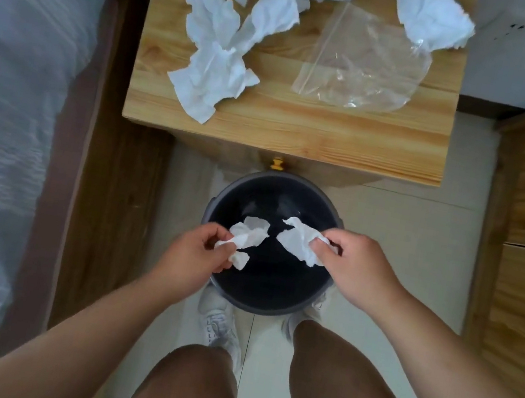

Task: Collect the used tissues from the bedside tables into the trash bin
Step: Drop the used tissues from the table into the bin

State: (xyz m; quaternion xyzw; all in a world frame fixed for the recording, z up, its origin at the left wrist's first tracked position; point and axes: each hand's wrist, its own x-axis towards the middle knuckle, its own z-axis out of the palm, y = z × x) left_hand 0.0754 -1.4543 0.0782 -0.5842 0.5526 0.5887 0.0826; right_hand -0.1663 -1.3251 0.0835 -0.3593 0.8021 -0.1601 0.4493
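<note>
I'm at the dropping step: over the round dark plastic trash bin (264,282) on the pale tiled floor (400,256), my left hand (199,254) pinches one crumpled white tissue (250,233) and my right hand (357,270) pinches a second white tissue (297,241), hands apart. Next, I judge, both must let go. Beyond, the light pine bedside table (300,128) holds loose white tissues (214,62) and a clear plastic zip bag (363,66); the grey-sheeted bed (12,87) lies left.

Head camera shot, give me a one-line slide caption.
Left hand and right hand each pinch a tissue over the bin; more tissues and a plastic bag lie on the table.

White tissues (216,48), black trash bin (260,297)
</note>
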